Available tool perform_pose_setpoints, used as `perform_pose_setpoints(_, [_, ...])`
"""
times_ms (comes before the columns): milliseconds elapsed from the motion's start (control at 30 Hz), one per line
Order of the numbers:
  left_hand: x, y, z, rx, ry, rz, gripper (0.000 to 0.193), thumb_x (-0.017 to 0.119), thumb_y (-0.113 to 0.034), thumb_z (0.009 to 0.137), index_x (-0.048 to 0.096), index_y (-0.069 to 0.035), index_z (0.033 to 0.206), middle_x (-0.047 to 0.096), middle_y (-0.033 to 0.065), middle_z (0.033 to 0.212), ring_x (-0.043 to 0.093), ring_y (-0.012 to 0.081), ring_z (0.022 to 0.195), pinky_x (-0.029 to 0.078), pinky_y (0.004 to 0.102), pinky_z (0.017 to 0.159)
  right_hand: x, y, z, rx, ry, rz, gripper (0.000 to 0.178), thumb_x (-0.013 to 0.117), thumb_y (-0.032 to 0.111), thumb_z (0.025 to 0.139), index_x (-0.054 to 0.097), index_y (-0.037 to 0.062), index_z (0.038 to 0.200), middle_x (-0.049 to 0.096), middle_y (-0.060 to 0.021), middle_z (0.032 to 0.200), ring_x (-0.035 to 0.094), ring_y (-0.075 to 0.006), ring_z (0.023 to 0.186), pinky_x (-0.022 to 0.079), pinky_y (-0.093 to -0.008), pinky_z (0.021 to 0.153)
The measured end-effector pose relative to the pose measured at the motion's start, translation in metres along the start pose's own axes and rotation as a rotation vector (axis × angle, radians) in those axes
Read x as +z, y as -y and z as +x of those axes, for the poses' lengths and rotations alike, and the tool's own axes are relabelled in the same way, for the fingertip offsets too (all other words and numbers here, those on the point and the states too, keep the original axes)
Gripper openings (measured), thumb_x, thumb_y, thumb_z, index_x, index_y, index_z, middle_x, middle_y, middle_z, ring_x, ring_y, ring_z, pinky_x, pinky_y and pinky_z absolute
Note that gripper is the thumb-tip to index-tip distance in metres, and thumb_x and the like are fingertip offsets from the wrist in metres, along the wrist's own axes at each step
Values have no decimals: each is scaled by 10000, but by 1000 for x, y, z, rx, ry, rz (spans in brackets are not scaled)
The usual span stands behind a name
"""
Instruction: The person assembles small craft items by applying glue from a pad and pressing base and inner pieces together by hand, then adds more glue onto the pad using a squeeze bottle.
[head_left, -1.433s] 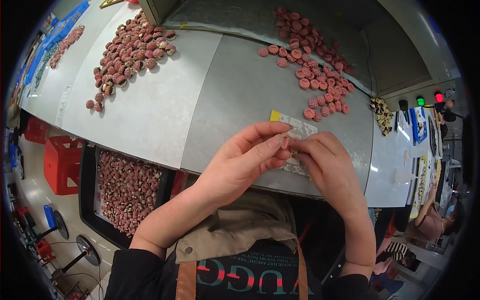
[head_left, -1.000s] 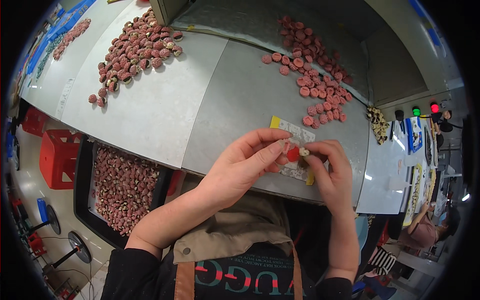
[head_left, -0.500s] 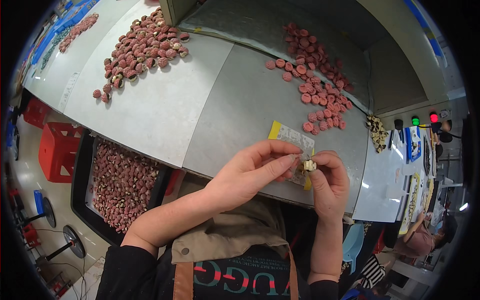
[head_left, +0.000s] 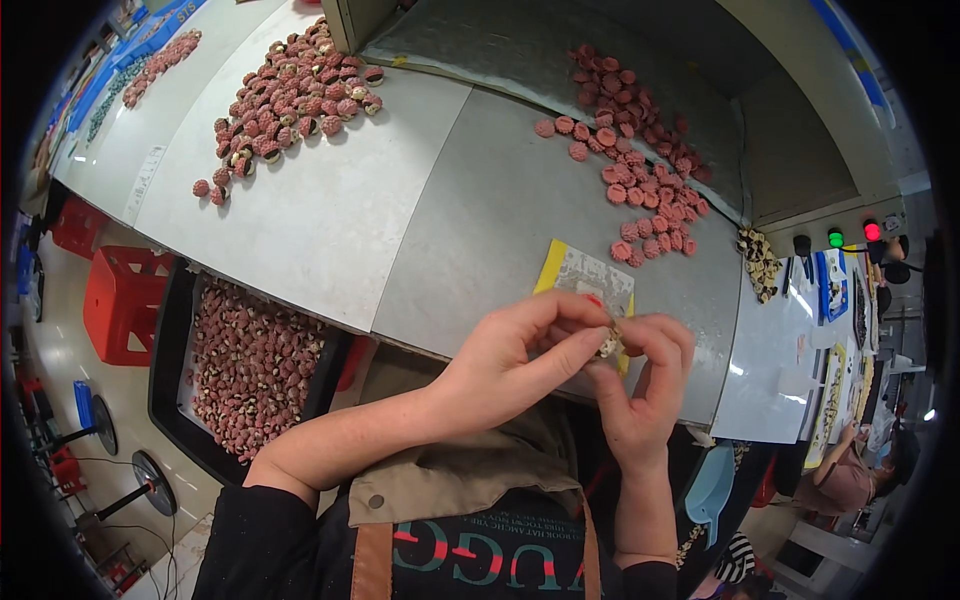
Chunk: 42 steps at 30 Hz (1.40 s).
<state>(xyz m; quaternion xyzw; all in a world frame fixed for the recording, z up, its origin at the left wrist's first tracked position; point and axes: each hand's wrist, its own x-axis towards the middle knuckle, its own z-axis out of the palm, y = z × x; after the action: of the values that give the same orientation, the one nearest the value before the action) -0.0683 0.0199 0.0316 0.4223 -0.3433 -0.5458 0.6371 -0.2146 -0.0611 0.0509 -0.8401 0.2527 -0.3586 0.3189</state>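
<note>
Both hands meet over the near edge of the table, above a yellow-edged pad with a whitish, worn surface. A small cream-coloured piece with dark spots sits between my fingertips, partly hidden by them. My left hand is closed in a pinch at its left side, with a bit of red or pink showing by the index finger. From the right, my right hand pinches toward the same piece with thumb and bent fingers.
Loose pink bumpy caps lie beyond the pad. At the far left is a heap of pink-and-cream raspberry-shaped pieces. Similar pieces fill a black tray below the table's left side. Cream pieces are piled at right, near a blue scoop.
My right hand has turned and its fingers have closed in around the cream piece. Both hands have come closer together and slightly nearer to me. The view has shifted a little.
</note>
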Motion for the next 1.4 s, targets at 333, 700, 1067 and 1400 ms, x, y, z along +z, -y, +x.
perform_pose_setpoints(333, [12, 18, 0, 339, -51, 396, 449, 635, 16, 846, 439, -8, 1249, 580, 110, 1154, 627, 162, 982, 532, 279, 808, -8, -12, -3, -94, 110, -95, 426, 708, -66, 640, 602, 46, 1037, 569, -96, 1022, 549, -267, 928, 477, -335, 770])
perform_pose_setpoints(700, [18, 6, -3, 142, -74, 464, 319, 629, -66, 869, 538, -27, 1172, 631, 126, 1004, 648, 202, 921, 525, 308, 787, -2, -25, -18, -66, 62, -106, 251, 650, 21, 758, 570, 11, 995, 563, -147, 1015, 548, -309, 933, 438, -374, 848])
perform_pose_setpoints(1067, [-140, -52, 89, 683, -258, 1784, 117, 598, -133, 799, 623, -49, 878, 630, 82, 896, 609, 258, 888, 511, 369, 737, -49, -24, -47, -18, -87, -37, 179, 631, 48, 809, 589, 18, 980, 569, -132, 992, 546, -273, 943, 427, -358, 860])
perform_pose_setpoints(1400, [-149, -84, 81, 563, -389, 2025, 272, 518, -53, 877, 568, -18, 1142, 532, 161, 1238, 458, 349, 1193, 329, 442, 1028, -157, -61, -93, 147, -517, -311, 115, 544, 23, 893, 566, 19, 1006, 575, -72, 993, 540, -154, 857, 448, -256, 754])
